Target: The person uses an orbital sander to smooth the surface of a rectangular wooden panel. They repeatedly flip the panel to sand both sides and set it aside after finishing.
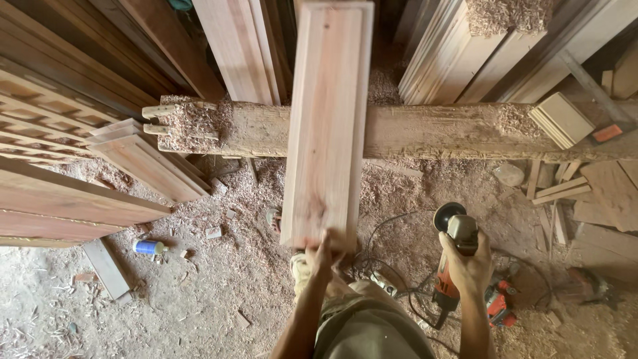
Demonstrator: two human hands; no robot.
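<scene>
A long reddish wooden panel with a raised moulded border lies across a rough timber beam, its near end reaching toward me. My left hand grips that near end from below. My right hand holds an angle grinder with a grey head and red body, its round disc pointing away from me, to the right of the panel. The grinder's black cord loops over the floor by my legs.
Sawdust and shavings cover the floor and beam. Stacked moulded panels and lattice frames lean at the left; boards stand behind the beam. Offcuts lie at the right, a small blue can at the left, another red tool by my right leg.
</scene>
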